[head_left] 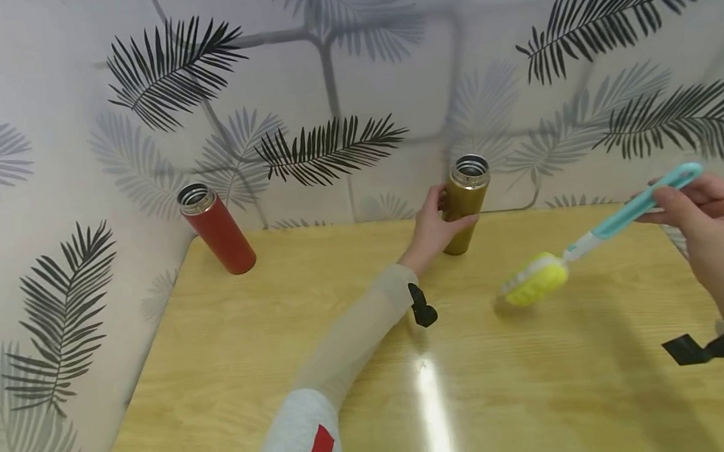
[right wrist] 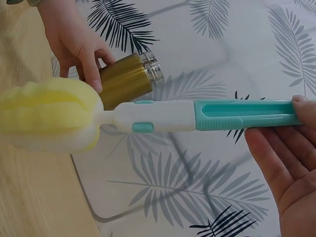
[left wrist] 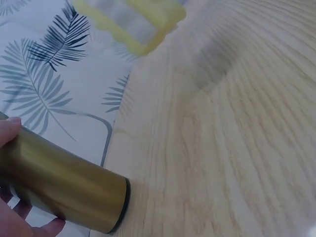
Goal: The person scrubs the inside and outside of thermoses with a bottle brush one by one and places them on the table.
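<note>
My left hand [head_left: 431,230] grips a gold thermos bottle [head_left: 467,201] around its middle; the bottle stands lidless on the wooden table, its steel mouth upward. In the left wrist view the gold bottle [left wrist: 64,180] shows its dark base ring on the table. My right hand [head_left: 711,231] pinches the turquoise handle of a bottle brush [head_left: 625,214] between thumb and fingers. Its yellow and white sponge head [right wrist: 49,116] hangs over the table, to the right of the gold bottle and apart from it. In the right wrist view the brush [right wrist: 163,116] spans in front of the bottle.
A red thermos bottle [head_left: 219,229], also without a lid, stands at the table's back left corner. Behind the wooden table [head_left: 253,365] rises a pale covering [head_left: 367,71] with a leaf print. A bright light reflection lies on the table's front middle.
</note>
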Demonstrator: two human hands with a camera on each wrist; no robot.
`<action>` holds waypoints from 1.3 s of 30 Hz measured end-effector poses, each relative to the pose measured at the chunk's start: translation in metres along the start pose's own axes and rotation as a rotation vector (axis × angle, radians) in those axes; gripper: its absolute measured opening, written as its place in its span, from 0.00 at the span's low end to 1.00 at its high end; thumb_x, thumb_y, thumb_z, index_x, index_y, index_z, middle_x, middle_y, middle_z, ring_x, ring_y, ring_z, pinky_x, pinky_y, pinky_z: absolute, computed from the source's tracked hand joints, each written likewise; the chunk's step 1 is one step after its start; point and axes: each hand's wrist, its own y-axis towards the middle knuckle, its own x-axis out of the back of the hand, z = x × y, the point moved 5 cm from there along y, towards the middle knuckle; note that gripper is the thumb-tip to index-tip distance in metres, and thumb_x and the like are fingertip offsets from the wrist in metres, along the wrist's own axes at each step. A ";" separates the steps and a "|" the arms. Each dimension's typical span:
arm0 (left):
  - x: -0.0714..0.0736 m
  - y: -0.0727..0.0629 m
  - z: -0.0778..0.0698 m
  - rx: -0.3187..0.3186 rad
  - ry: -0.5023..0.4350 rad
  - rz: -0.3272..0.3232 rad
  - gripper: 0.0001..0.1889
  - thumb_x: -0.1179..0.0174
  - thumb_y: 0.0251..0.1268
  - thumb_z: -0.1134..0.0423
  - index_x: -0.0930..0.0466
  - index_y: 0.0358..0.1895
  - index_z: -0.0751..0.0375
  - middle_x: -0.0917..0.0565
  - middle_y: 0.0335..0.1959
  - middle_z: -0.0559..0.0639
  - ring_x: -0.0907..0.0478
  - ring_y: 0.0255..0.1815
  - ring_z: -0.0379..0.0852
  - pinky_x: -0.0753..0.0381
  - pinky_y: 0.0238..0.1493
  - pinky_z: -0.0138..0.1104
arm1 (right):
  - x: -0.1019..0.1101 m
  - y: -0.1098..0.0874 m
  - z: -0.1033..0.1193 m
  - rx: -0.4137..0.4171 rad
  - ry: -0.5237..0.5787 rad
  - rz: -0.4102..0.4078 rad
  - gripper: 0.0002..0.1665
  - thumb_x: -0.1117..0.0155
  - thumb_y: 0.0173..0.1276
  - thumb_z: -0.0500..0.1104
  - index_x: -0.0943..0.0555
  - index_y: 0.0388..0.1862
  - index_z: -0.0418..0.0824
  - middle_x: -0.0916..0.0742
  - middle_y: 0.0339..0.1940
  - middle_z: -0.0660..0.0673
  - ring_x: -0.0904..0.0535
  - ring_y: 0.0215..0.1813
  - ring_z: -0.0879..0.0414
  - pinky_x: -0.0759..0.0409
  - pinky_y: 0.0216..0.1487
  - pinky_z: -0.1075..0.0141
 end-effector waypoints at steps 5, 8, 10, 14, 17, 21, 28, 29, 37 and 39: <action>0.010 -0.011 -0.006 -0.059 0.038 0.046 0.39 0.22 0.61 0.59 0.33 0.73 0.57 0.22 0.68 0.56 0.23 0.67 0.51 0.23 0.66 0.37 | -0.002 0.000 -0.001 0.012 0.057 0.019 0.13 0.42 0.77 0.28 0.21 0.53 0.17 0.08 0.41 0.47 0.11 0.43 0.61 0.15 0.45 0.73; 0.019 -0.023 -0.008 -0.079 0.045 0.071 0.39 0.22 0.60 0.58 0.32 0.73 0.55 0.22 0.68 0.54 0.23 0.67 0.49 0.23 0.67 0.42 | -0.002 -0.001 -0.003 0.012 0.096 0.026 0.13 0.42 0.77 0.28 0.21 0.52 0.16 0.08 0.41 0.46 0.10 0.42 0.60 0.15 0.44 0.73; 0.026 -0.033 -0.008 -0.079 0.043 0.082 0.39 0.22 0.60 0.58 0.32 0.73 0.54 0.21 0.67 0.53 0.23 0.66 0.50 0.23 0.68 0.47 | -0.003 -0.001 -0.004 0.016 0.137 0.039 0.12 0.42 0.76 0.26 0.22 0.52 0.16 0.08 0.40 0.45 0.10 0.42 0.59 0.14 0.44 0.72; 0.039 -0.051 -0.007 -0.071 0.037 0.096 0.39 0.21 0.59 0.56 0.30 0.72 0.52 0.20 0.67 0.53 0.22 0.66 0.50 0.23 0.67 0.54 | -0.005 -0.002 -0.003 0.020 0.147 0.071 0.12 0.44 0.76 0.25 0.22 0.52 0.15 0.08 0.42 0.44 0.10 0.41 0.58 0.14 0.44 0.72; 0.049 -0.062 -0.007 -0.091 0.049 0.113 0.38 0.20 0.58 0.56 0.29 0.71 0.50 0.19 0.66 0.52 0.21 0.64 0.49 0.20 0.64 0.51 | -0.008 -0.002 -0.001 0.026 0.130 0.090 0.12 0.45 0.76 0.24 0.23 0.52 0.14 0.08 0.43 0.44 0.10 0.41 0.58 0.14 0.45 0.72; 0.063 -0.076 -0.005 -0.099 0.044 0.141 0.40 0.20 0.57 0.59 0.30 0.72 0.47 0.18 0.66 0.49 0.20 0.62 0.45 0.17 0.58 0.41 | -0.010 -0.001 0.001 0.040 0.149 0.092 0.12 0.45 0.76 0.24 0.22 0.52 0.15 0.08 0.43 0.44 0.10 0.43 0.58 0.14 0.44 0.72; 0.075 -0.093 0.002 -0.069 -0.003 0.167 0.39 0.20 0.56 0.60 0.28 0.71 0.48 0.18 0.65 0.47 0.20 0.62 0.45 0.16 0.57 0.42 | -0.008 -0.002 0.004 0.086 0.104 -0.001 0.12 0.43 0.77 0.26 0.20 0.54 0.20 0.08 0.43 0.46 0.10 0.46 0.60 0.15 0.45 0.74; 0.076 -0.095 0.003 -0.066 -0.002 0.172 0.38 0.20 0.56 0.60 0.28 0.71 0.48 0.18 0.65 0.46 0.19 0.62 0.44 0.16 0.57 0.41 | -0.007 -0.002 0.004 0.096 0.096 -0.019 0.12 0.44 0.77 0.26 0.20 0.54 0.20 0.08 0.43 0.46 0.10 0.46 0.60 0.15 0.45 0.74; 0.083 -0.103 0.006 -0.034 -0.006 0.177 0.39 0.20 0.57 0.59 0.29 0.72 0.45 0.19 0.64 0.44 0.20 0.62 0.45 0.16 0.56 0.39 | -0.007 0.000 0.003 0.156 0.070 -0.081 0.14 0.44 0.77 0.27 0.21 0.57 0.19 0.10 0.44 0.44 0.11 0.49 0.59 0.16 0.48 0.73; 0.086 -0.104 0.007 -0.029 -0.009 0.166 0.39 0.20 0.57 0.59 0.29 0.71 0.45 0.19 0.64 0.45 0.21 0.63 0.46 0.16 0.57 0.39 | -0.007 0.000 0.003 0.149 0.029 -0.090 0.14 0.44 0.78 0.28 0.21 0.57 0.21 0.10 0.45 0.46 0.11 0.49 0.60 0.16 0.48 0.73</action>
